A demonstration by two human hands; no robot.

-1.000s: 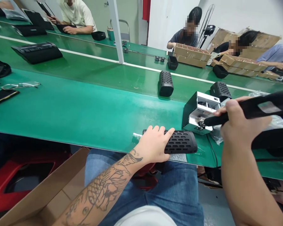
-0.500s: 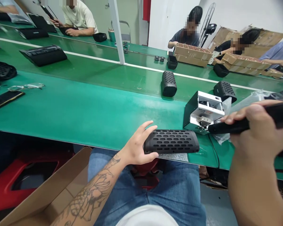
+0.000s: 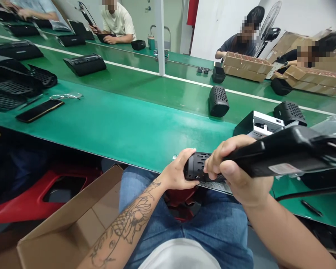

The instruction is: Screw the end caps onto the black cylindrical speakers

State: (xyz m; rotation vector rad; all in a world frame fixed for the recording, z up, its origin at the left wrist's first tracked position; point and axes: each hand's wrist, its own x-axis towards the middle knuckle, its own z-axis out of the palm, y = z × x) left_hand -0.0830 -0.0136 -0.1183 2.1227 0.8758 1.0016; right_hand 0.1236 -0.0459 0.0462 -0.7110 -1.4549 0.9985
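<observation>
My left hand point(image 3: 178, 172) grips the left end of a black perforated speaker point(image 3: 197, 170) lying at the near edge of the green table point(image 3: 128, 127). My right hand point(image 3: 235, 168) is closed round a black electric screwdriver point(image 3: 291, 155) and holds it over the speaker, hiding most of its body. Behind them stands a silver and black screw feeder box point(image 3: 259, 125), partly hidden by the tool.
More black speakers point(image 3: 218, 101) lie on the green belt. A phone point(image 3: 39, 110) and glasses point(image 3: 65, 96) lie at the left. An open cardboard box point(image 3: 70, 228) sits by my left knee, a red stool point(image 3: 44, 194) beyond it. Several people work across the belt by cardboard trays point(image 3: 246, 67).
My right hand has swung the screwdriver from the screw feeder leftward over the speaker. My left hand moved from resting on the speaker to gripping its left end. The view shifted left.
</observation>
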